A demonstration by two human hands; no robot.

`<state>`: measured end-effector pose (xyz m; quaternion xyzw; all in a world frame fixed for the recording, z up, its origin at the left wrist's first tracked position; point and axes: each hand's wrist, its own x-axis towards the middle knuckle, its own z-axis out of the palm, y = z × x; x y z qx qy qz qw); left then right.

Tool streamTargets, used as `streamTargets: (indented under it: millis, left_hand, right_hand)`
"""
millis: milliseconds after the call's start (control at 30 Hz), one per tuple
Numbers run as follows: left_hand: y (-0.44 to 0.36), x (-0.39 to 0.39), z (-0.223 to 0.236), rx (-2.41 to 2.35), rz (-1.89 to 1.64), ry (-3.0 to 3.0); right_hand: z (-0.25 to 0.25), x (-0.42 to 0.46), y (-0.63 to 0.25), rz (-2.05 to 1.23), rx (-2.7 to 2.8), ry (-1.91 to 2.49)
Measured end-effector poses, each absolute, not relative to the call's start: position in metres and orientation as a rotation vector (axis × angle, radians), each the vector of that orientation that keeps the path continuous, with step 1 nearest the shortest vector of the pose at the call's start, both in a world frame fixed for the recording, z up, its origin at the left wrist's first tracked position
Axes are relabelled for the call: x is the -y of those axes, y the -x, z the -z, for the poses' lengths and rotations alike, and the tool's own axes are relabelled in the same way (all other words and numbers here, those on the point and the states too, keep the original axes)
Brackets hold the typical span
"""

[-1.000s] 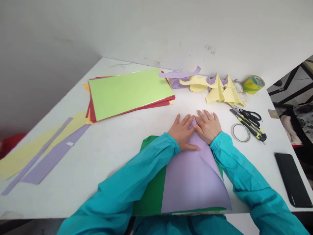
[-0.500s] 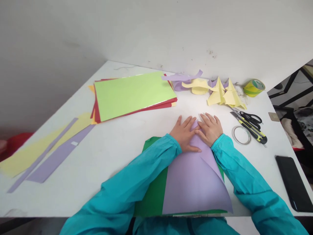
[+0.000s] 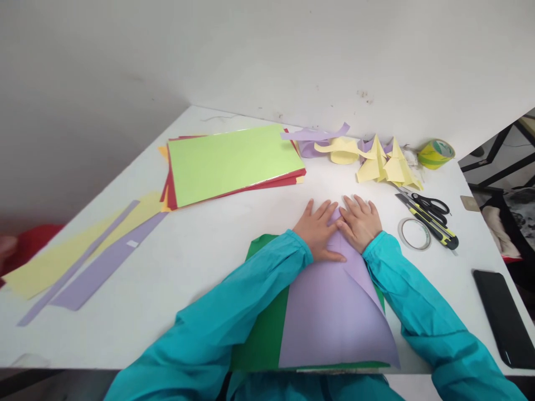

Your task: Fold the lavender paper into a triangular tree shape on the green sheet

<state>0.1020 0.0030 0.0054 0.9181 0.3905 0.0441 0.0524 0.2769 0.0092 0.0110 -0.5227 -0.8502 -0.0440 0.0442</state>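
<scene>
Head view: left hand [image 3: 317,234] lay flat on purple sheet [image 3: 330,317], fingers spread, thumb stretched wide. Right hand [image 3: 359,225] rested just beside, fingers slightly apart, both near sheet's narrow far end. Purple sheet lay over green sheet [image 3: 262,342] at near edge of white table [image 3: 213,256]. Light-green-topped paper stack [image 3: 236,164] sat beyond, to left. Scissors [image 3: 434,206], cutter [image 3: 430,221] and tape roll [image 3: 419,248] lay to right, black phone [image 3: 504,317] nearer table edge.

Craft wkspc: paper stack [image 3: 234,167], scissors [image 3: 423,200] & tape [image 3: 432,156] on tbl [image 3: 209,248].
</scene>
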Motion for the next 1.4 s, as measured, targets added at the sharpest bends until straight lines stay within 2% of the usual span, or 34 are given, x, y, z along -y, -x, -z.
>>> streamTargets:
  millis: [433, 767, 1133, 1400]
  left_hand:
    - [-0.101, -0.004, -0.004, -1.194, -0.129, -2.784]
    - [-0.102, -0.004, -0.004, -1.194, -0.142, -2.765]
    - [-0.102, -0.004, -0.003, -1.189, -0.151, -2.768]
    - [-0.101, -0.003, -0.003, -1.192, -0.153, -2.794]
  right_hand:
    - [-0.008, -0.012, -0.277, -0.008, 2.535, 1.620]
    - [-0.005, -0.010, -0.280, 0.138, 2.527, 1.536]
    - [-0.005, -0.011, -0.277, 0.077, 2.539, 1.602]
    - [0.015, -0.034, -0.295, -0.081, 2.174, 1.624]
